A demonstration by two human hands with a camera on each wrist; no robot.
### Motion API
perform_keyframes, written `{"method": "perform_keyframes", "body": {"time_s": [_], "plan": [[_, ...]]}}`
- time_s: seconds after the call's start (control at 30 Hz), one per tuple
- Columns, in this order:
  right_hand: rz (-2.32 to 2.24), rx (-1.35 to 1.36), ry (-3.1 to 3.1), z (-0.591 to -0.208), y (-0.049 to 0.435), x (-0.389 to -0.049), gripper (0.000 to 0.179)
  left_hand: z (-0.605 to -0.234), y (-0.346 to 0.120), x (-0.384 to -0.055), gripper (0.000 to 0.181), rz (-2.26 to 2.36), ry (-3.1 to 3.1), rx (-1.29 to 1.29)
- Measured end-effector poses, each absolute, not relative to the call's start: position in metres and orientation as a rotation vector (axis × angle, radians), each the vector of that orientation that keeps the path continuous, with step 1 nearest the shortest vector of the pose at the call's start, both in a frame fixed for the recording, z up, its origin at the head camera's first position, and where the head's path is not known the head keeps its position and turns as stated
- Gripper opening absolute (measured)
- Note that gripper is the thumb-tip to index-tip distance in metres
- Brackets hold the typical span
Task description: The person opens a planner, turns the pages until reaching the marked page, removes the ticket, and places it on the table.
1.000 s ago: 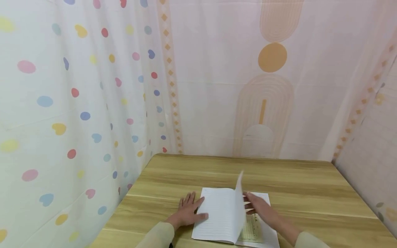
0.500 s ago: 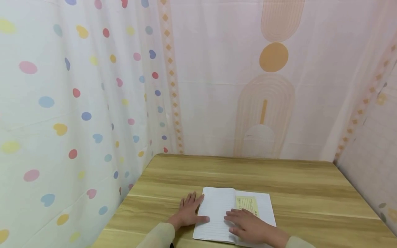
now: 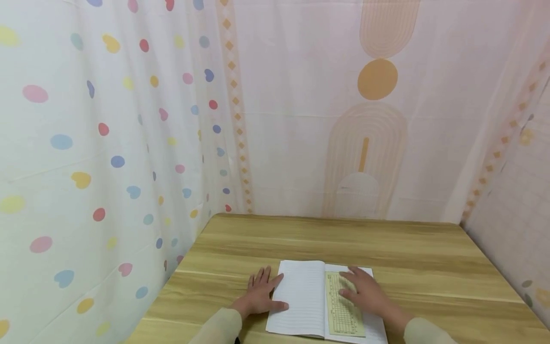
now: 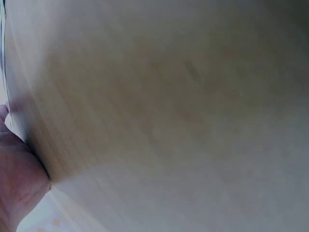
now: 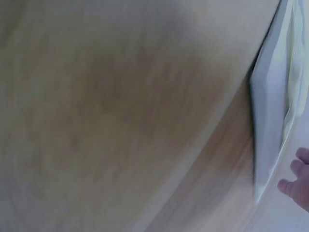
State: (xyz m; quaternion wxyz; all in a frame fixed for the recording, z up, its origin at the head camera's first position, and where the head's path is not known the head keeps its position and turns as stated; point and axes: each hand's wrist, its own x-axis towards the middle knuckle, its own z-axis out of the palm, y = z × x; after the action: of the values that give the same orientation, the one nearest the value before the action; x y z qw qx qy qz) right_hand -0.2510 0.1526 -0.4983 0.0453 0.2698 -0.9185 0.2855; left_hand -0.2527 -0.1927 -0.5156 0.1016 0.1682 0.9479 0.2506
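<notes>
An open notebook (image 3: 298, 298) with white ruled pages lies on the wooden table. On its right-hand page rests a pale yellow printed slip (image 3: 343, 317) with a grid of lines. My left hand (image 3: 259, 296) lies with fingers spread at the notebook's left edge, its thumb on the page. My right hand (image 3: 365, 291) is over the right page and the slip's upper right part, fingers loosely extended and pinching nothing. In the right wrist view the fingertips of the right hand (image 5: 298, 179) appear beside the notebook (image 5: 270, 106). Only part of the left hand (image 4: 21, 181) shows in the left wrist view.
The wood-grain table (image 3: 412, 258) reaches back to a pale curtain (image 3: 283, 119) with arch patterns. A dotted curtain (image 3: 129, 191) hangs along the left side, and another light curtain (image 3: 515, 205) on the right.
A raised page has been turned over to the left, uncovering the whole yellow slip. My right hand crossed left with it, then moved back right over the slip. The left hand stayed put.
</notes>
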Motion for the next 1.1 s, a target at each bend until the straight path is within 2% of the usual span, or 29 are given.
{"method": "perform_keyframes", "body": {"time_s": [0.2, 0.7, 0.87, 1.1], "plan": [[0.825, 0.607, -2.867, -0.497, 0.167, -0.26, 0.057, -0.507, -0.19, -0.249, 0.089, 0.715, 2.799, 0.497], [0.677, 0.519, -3.012, -0.508, 0.17, -0.269, 0.066, -0.507, -0.192, -0.248, 0.09, 0.737, 2.778, 0.498], [0.721, 0.505, -2.981, -0.507, 0.168, -0.268, 0.054, -0.507, -0.192, -0.248, 0.09, 0.731, 2.783, 0.497], [0.908, 0.457, -2.827, -0.503, 0.165, -0.269, 0.02, -0.512, -0.194, -0.252, 0.092, 0.744, 2.775, 0.492]]}}
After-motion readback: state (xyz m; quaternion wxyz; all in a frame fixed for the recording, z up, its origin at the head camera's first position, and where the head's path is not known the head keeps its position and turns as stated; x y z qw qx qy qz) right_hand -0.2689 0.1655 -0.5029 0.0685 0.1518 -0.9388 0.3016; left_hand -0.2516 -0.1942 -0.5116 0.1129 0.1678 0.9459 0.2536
